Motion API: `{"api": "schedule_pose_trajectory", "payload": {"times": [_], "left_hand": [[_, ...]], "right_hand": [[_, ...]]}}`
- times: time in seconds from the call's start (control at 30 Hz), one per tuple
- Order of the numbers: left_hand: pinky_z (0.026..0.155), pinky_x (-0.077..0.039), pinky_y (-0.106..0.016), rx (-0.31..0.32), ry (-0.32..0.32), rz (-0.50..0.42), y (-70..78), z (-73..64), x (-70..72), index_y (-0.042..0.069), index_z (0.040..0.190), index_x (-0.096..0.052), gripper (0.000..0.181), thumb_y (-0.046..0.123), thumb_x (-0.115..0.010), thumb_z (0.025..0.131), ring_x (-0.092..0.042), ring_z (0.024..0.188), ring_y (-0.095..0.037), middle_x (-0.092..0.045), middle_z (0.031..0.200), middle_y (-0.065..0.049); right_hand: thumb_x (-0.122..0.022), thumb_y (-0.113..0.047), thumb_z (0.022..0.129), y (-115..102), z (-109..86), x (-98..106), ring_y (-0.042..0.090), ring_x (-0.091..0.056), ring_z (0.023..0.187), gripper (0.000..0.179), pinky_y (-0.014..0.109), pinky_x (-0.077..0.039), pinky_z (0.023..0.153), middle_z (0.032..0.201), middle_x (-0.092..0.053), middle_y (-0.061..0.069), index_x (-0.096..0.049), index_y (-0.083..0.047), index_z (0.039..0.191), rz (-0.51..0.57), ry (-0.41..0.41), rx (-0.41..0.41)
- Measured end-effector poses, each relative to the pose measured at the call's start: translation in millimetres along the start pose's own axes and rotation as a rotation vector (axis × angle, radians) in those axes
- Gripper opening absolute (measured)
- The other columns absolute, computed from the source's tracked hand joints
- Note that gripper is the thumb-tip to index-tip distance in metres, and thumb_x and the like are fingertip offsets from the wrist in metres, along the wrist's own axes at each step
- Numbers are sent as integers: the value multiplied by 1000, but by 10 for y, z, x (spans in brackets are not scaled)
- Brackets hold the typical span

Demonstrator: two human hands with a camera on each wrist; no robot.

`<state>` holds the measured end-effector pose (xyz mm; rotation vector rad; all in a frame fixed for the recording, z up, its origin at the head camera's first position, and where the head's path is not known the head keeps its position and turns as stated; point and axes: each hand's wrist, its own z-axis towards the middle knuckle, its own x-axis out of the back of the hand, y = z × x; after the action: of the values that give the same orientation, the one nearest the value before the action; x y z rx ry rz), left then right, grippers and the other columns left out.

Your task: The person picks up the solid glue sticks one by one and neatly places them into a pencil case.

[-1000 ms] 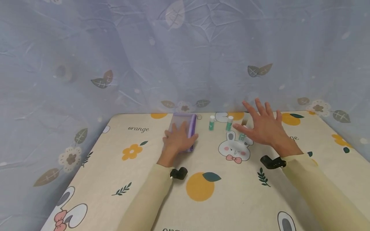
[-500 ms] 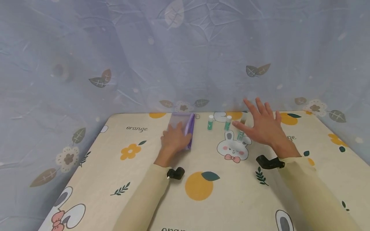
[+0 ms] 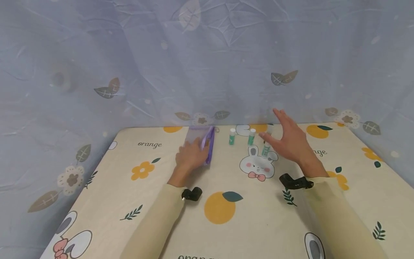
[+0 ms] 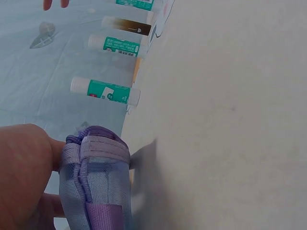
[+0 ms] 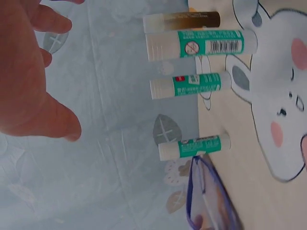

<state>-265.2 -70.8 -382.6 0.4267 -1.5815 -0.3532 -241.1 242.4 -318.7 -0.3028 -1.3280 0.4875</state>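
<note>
My left hand [image 3: 191,154] grips a purple mesh zipper pouch [image 3: 196,132] at the back of the table, thumb near its zipper edge. In the left wrist view the pouch [image 4: 105,182] bulges beside the thumb, with part of the fingers hidden behind it. Three green-and-white glue sticks stand upright to its right: one nearest the pouch [image 3: 231,137], a middle glue stick [image 3: 251,138] and a front glue stick [image 3: 266,149]. Behind the front one is a brown tube with a pale cap [image 5: 192,21]. My right hand [image 3: 291,142] hovers beside them, fingers extended, holding nothing.
A cream tablecloth [image 3: 258,212] printed with oranges, flowers and rabbits covers the table. A blue-grey patterned curtain [image 3: 207,72] hangs right behind its back edge. A small ring [image 3: 217,130] lies at the pouch's far corner.
My left fingers have gone from spread flat over the pouch to bent round it, and its zipper edge has tipped up. My right hand has turned sideways, fingers closer together.
</note>
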Motion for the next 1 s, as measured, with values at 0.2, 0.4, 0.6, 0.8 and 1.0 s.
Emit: {"api": "schedule_pose_trajectory", "payload": {"times": [0.2, 0.4, 0.6, 0.8, 1.0], "left_hand": [[111, -42, -71, 4, -7, -13, -13, -5, 43, 22, 167, -34, 75, 65, -35, 106, -46, 145, -56, -41, 165, -26], [114, -39, -71, 3, -17, -20, -21, 12, 39, 20, 168, -32, 78, 67, -33, 106, -42, 149, -54, -37, 169, -24], [116, -38, -70, 7, -17, -40, -17, 7, 26, 19, 168, -33, 80, 68, -34, 105, -42, 149, -54, -36, 170, -23], [118, -35, -70, 11, -20, -59, -22, 5, 22, 17, 168, -32, 79, 66, -35, 106, -39, 151, -54, -34, 171, -22], [117, -36, -70, 8, -14, -59, -17, 13, 32, 16, 168, -32, 79, 66, -36, 106, -40, 150, -54, -35, 170, -23]], "right_hand": [[-64, -54, 102, -72, -11, -15, 47, -21, 162, 93, 73, -24, 124, 180, -17, 11, -11, -26, 173, 144, 32, -58], [-64, -53, 102, -152, -16, -43, 44, -22, 163, 90, 72, -23, 125, 179, -19, 7, -13, -28, 172, 228, 70, -91], [-63, -56, 102, -166, -16, -95, 38, -26, 163, 89, 70, -26, 125, 179, -23, 2, -16, -27, 172, 328, 98, -115], [-65, -56, 101, -190, -7, -173, 34, -29, 163, 89, 66, -29, 126, 176, -29, 5, -21, -25, 171, 425, 142, -176], [-68, -50, 101, -206, -20, -272, 30, -34, 161, 83, 59, -32, 127, 174, -36, 4, -28, -26, 169, 508, 196, -249]]}}
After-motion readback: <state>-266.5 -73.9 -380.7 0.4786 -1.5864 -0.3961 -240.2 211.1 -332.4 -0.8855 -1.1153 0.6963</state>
